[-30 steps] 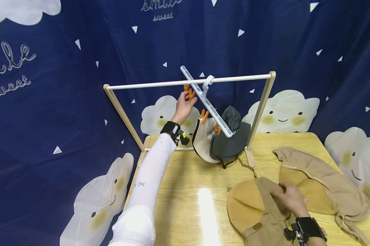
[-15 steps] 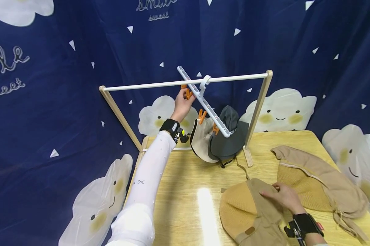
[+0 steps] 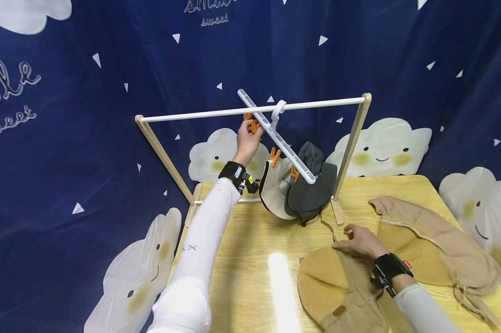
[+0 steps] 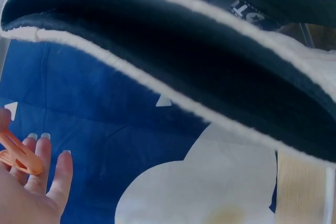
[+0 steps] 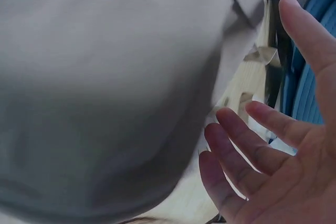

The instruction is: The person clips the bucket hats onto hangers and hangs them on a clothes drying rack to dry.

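— Where to start?

— With the nearer tan hat (image 3: 322, 280), lying on the table below the hanger, ribbed mustard crown to the left, plain cloth flap to the right.

— Likely to handle how?

— Probably light and soft, apt to sag wherever unsupported. Hardly fragile, by the look of it, nor slippery.

— Best held where?

— By the flap's far edge, perhaps, thumb below and fingers above, minding the thin cord (image 3: 329, 225) just beyond.

— And the fingers?

— At that edge, the right hand (image 3: 360, 241): loosely spread, thumb well apart, pinching nothing. Touching the cloth or not? Cannot tell. Up beside the white hanger (image 3: 283, 145), the left hand (image 3: 248, 144): pinching an orange clip (image 3: 254, 127), other fingers extended.

— Farther out?

— Hung on clips, a cream hat (image 3: 273, 192) and a dark grey hat (image 3: 310, 196); lying to the right, a second tan hat (image 3: 425, 249).

— Surface and room?

— A smooth-looking wood-grain table (image 3: 242, 268), streaked with glare, bearing a wooden rack (image 3: 350, 148). Behind, a navy curtain (image 3: 88, 162) printed with white clouds and triangles.
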`<state>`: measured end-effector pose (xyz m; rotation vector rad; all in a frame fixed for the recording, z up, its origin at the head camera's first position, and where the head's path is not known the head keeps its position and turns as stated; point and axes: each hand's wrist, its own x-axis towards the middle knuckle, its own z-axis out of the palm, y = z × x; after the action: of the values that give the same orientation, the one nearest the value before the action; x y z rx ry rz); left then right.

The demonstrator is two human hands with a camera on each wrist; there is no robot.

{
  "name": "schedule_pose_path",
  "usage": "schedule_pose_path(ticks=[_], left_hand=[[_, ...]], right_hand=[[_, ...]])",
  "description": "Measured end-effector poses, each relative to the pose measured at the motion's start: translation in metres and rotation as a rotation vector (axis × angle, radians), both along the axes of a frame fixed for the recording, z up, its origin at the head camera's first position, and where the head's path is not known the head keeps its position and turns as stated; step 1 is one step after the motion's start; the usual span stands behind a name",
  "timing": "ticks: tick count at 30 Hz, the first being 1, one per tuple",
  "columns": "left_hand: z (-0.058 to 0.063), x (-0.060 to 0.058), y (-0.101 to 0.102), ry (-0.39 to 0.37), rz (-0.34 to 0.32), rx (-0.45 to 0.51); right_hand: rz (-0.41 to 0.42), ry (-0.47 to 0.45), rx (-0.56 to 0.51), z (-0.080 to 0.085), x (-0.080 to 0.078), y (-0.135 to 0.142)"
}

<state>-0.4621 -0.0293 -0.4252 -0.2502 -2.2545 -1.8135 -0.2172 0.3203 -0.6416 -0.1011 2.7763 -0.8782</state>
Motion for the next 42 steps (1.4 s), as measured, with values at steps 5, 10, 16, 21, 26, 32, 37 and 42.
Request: schedule_pose_path(ticks=[5,10,16,21,26,32,37,42], left_hand=[[-0.002,0.003,-0.001,0.019,0.002,0.031],[-0.005,0.004,-0.001,0.014,-0.008,0.044],[-0.005,0.005,0.000,0.026,-0.024,0.063],[0.002,0.006,-0.002,0.044,-0.003,0.018],[0.009,0.005,-0.007,0.071,0.049,-0.080],[0.013,0.011,-0.010,0.084,0.126,-0.223],[0.016,0.020,-0.012,0.065,0.160,-0.288],[0.017,0.028,-0.015,0.040,0.223,-0.354]], right_hand=[[0.052,-0.088,-0.006,0.009,-0.010,-0.010],[0.111,-0.192,-0.036,0.009,-0.008,-0.012],[0.179,-0.248,-0.185,0.005,-0.007,-0.005],[0.262,-0.295,-0.306,0.017,-0.005,0.000],[0.285,-0.357,-0.374,0.040,0.001,0.002],[0.314,-0.314,-0.364,0.058,0.010,0.005],[0.388,-0.282,-0.465,0.061,0.017,0.008],[0.317,-0.222,-0.516,0.060,0.024,0.002]])
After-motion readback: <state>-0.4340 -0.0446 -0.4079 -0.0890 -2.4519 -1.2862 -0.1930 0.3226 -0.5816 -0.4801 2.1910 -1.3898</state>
